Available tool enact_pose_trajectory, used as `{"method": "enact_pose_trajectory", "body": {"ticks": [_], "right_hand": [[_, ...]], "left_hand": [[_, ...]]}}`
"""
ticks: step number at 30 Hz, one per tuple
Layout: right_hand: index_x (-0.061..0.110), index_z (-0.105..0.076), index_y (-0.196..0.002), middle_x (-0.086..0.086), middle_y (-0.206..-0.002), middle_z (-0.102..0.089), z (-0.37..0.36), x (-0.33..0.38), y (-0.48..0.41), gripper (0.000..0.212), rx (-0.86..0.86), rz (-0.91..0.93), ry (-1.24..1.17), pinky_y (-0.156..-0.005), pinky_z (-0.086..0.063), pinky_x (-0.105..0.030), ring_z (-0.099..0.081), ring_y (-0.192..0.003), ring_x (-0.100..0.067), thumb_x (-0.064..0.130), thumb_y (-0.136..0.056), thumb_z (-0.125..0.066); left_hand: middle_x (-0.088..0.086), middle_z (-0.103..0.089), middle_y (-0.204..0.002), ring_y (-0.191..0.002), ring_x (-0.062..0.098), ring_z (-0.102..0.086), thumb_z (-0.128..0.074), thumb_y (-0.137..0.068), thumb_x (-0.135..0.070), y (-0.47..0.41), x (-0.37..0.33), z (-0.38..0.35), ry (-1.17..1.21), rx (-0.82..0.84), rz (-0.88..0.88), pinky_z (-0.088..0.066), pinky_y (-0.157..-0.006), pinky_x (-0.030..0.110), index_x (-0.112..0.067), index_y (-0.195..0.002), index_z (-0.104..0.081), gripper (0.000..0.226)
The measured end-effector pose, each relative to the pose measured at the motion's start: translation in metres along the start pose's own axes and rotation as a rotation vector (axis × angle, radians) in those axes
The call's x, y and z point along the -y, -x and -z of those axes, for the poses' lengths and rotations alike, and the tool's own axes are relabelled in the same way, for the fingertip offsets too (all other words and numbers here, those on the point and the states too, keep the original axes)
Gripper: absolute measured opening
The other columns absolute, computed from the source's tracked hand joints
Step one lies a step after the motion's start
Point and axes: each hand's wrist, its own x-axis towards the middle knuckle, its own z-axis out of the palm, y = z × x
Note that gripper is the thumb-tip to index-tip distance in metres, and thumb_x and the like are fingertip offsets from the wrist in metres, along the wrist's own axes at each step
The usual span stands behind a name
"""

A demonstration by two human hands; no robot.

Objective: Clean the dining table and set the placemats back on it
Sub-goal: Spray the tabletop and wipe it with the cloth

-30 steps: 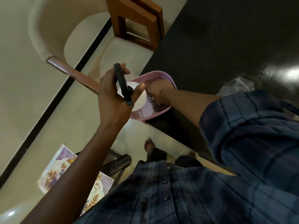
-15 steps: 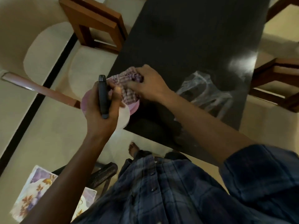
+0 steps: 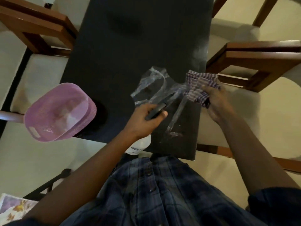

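Observation:
The dark dining table (image 3: pixel 123 51) fills the middle of the view, with wet streaks (image 3: pixel 156 88) of cleaner near its front right. My left hand (image 3: pixel 146 119) grips a white spray bottle (image 3: pixel 140 145) by its black trigger head, held over the table's front part. Near the table's right edge, my right hand (image 3: pixel 216 101) holds a purple checked cloth (image 3: pixel 200 84), bunched up beside the streaks. A floral placemat (image 3: pixel 14 207) lies at the bottom left, off the table.
A pink plastic basket (image 3: pixel 60 111) sits on the table's front left corner and overhangs the edge. Wooden chairs stand at the left (image 3: pixel 37 28) and right (image 3: pixel 259 56) sides. A black rail (image 3: pixel 48 185) shows low at the left. My checked shirt fills the bottom.
My right hand has lifted the cloth out of the basket and carried it to the table's right side. My left hand has moved right with the bottle, away from the basket.

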Motion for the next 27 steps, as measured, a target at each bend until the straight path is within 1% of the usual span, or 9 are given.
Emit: {"method": "enact_pose_trajectory", "body": {"ticks": [3,6,9,12,15,19,22,24,27], "right_hand": [[0.036,-0.054,-0.146,0.012,-0.137,-0.065,0.017,0.004,-0.024,0.042,-0.076,0.121,0.272,-0.104,-0.055,-0.034,-0.064,-0.124,-0.007,0.019,-0.108,-0.052],[0.048,-0.045,-0.151,0.013,-0.156,-0.048,0.024,-0.006,-0.055,0.049,-0.026,0.233,0.637,-0.120,-0.038,-0.039,-0.043,-0.145,-0.012,0.023,-0.108,-0.050],[0.035,-0.025,-0.163,0.003,-0.171,-0.024,0.022,-0.032,-0.090,0.062,0.150,0.356,1.195,-0.130,-0.006,-0.045,-0.013,-0.160,-0.024,0.016,-0.108,-0.045],[0.030,-0.004,-0.167,0.005,-0.175,0.003,0.017,-0.062,-0.090,0.069,0.246,0.350,1.526,-0.127,0.004,-0.058,0.009,-0.161,-0.027,0.033,-0.108,-0.040],[0.029,0.009,-0.166,0.005,-0.172,0.021,0.019,-0.092,-0.060,0.073,0.404,0.422,1.656,-0.124,0.015,-0.059,0.022,-0.158,-0.021,0.039,-0.109,-0.036],[0.025,0.002,-0.167,0.002,-0.175,0.009,0.059,-0.137,0.008,0.071,0.635,0.753,1.714,-0.126,0.002,-0.063,0.014,-0.160,-0.022,0.039,-0.109,-0.036],[0.021,-0.002,-0.167,0.000,-0.175,0.003,0.095,-0.148,0.038,0.066,0.766,0.835,1.702,-0.128,-0.004,-0.060,0.005,-0.161,-0.020,0.040,-0.112,-0.033],[0.020,-0.003,-0.168,0.000,-0.175,0.001,0.104,-0.136,0.029,0.066,0.781,0.841,1.682,-0.127,-0.009,-0.060,0.003,-0.161,-0.019,0.039,-0.112,-0.033],[0.023,-0.001,-0.167,-0.001,-0.175,0.005,0.102,-0.112,-0.021,0.067,0.645,0.701,1.687,-0.126,-0.009,-0.063,0.008,-0.161,-0.021,0.043,-0.111,-0.030]], "left_hand": [[0.016,-0.056,-0.063,-0.050,0.023,-0.052,-0.068,-0.101,-0.032,-0.006,-0.002,-0.023,0.005,0.078,0.085,-0.046,-0.054,0.038,0.003,-0.082,-0.063,0.040],[0.011,-0.056,-0.063,-0.051,0.022,-0.053,-0.070,-0.099,-0.033,-0.008,-0.001,-0.035,-0.008,0.116,0.123,-0.046,-0.054,0.036,0.001,-0.082,-0.063,0.038],[0.007,-0.059,-0.065,-0.050,0.016,-0.057,-0.071,-0.099,-0.032,-0.004,0.001,-0.038,0.005,0.125,0.125,-0.049,-0.052,0.031,-0.001,-0.085,-0.065,0.034],[0.007,-0.062,-0.066,-0.053,0.015,-0.060,-0.071,-0.098,-0.034,0.001,0.005,-0.038,-0.026,0.121,0.124,-0.052,-0.055,0.033,-0.009,-0.086,-0.068,0.029],[0.015,-0.063,-0.068,-0.056,0.022,-0.059,-0.071,-0.095,-0.043,0.004,0.009,-0.039,-0.065,0.113,0.128,-0.053,-0.058,0.049,-0.010,-0.084,-0.066,0.036],[0.022,-0.061,-0.071,-0.055,0.024,-0.057,-0.070,-0.093,-0.047,0.002,0.013,-0.040,-0.072,0.097,0.142,-0.053,-0.058,0.054,-0.009,-0.083,-0.065,0.039],[0.019,-0.060,-0.068,-0.054,0.022,-0.056,-0.073,-0.095,-0.042,0.000,0.013,-0.043,-0.111,0.090,0.145,-0.052,-0.056,0.051,-0.010,-0.080,-0.064,0.037],[0.014,-0.059,-0.065,-0.053,0.017,-0.057,-0.074,-0.096,-0.039,0.001,0.012,-0.045,-0.115,0.096,0.153,-0.049,-0.056,0.042,-0.009,-0.081,-0.065,0.035],[0.018,-0.061,-0.069,-0.054,0.017,-0.056,-0.073,-0.097,-0.038,0.006,0.013,-0.044,-0.086,0.111,0.159,-0.049,-0.058,0.039,-0.006,-0.084,-0.065,0.035]]}}
